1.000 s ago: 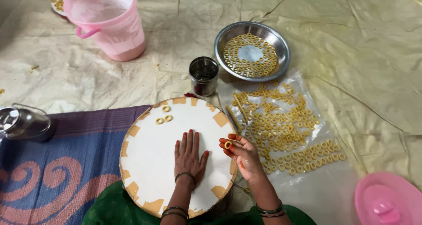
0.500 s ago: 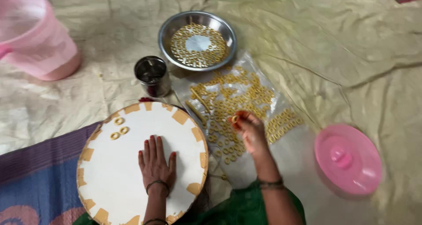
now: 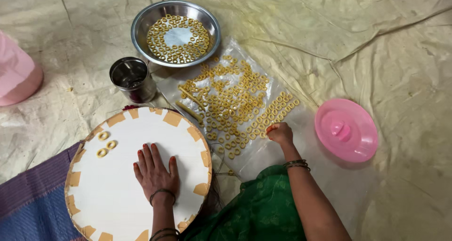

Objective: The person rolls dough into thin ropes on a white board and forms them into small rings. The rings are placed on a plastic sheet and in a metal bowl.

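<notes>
**Right hand drops to the sheet of dough rings**

Since a moment ago the right hand (image 3: 279,132) has come down from mid-air to the clear plastic sheet (image 3: 263,151), its fingers curled together at the near end of a row of yellow dough rings (image 3: 226,99); whether it pinches a ring I cannot tell. Left hand (image 3: 154,168) stays flat, fingers spread, palm down on the round white board (image 3: 117,189) with tan patches along its rim. Three dough rings (image 3: 104,143) lie on the board's far left part, well apart from that hand. Beyond the sheet stands a steel bowl (image 3: 141,29) holding more rings; a small steel cup (image 3: 133,78) is beside it. A pink lid (image 3: 346,130) lies right of the sheet on the pale floor cloth (image 3: 386,43).
</notes>
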